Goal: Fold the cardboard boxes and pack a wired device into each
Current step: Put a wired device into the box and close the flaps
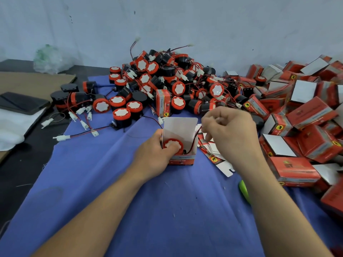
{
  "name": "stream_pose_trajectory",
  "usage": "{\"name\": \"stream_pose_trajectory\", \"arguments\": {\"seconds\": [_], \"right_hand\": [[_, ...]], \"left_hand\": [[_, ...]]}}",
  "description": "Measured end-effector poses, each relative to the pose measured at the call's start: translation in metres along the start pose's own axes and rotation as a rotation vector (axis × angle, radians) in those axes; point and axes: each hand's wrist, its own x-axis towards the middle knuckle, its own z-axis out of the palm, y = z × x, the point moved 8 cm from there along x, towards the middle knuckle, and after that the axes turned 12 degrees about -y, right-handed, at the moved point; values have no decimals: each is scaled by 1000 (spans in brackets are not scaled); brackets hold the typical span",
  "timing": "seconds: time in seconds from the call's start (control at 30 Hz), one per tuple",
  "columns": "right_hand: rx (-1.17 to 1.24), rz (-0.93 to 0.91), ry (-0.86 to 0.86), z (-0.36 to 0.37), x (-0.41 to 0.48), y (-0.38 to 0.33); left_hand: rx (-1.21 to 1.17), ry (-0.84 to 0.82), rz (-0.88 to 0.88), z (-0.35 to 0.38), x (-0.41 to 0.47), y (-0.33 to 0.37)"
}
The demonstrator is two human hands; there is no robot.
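An open red and white cardboard box (182,160) stands on the blue cloth, its white lid flap upright. A red-capped black wired device (173,145) sits inside it. My left hand (157,154) grips the box's left side, thumb pressing on the device. My right hand (230,130) hovers just right of the box with curled fingers, pinching the device's red-black wire (194,140) that runs out of the box. A big heap of the same wired devices (167,80) lies behind.
Folded red boxes (306,117) are piled along the right. Flat unfolded box blanks (217,154) lie under my right hand. One closed box (163,102) stands in the heap. A phone (22,102), brown cardboard (37,80) and a green object (244,190) lie around.
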Motion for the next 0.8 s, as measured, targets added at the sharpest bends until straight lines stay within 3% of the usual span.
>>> {"name": "stream_pose_trajectory", "arguments": {"seconds": [0.17, 0.3, 0.43, 0.63, 0.8], "right_hand": [[-22, -48, -146, 33, -6, -8], [-442, -42, -165, 48, -3, -10], [-1023, -203, -294, 73, -10, -26], [-1268, -203, -453, 80, -6, -36], [-1433, -395, -679, 107, -14, -42]], "left_hand": [[43, -26, 22, 2, -3, 6], [58, -28, 32, 1, -2, 5], [37, -7, 38, 1, 0, 2], [11, 29, 38, 1, 0, -1], [55, 38, 33, 1, 0, 2]]}}
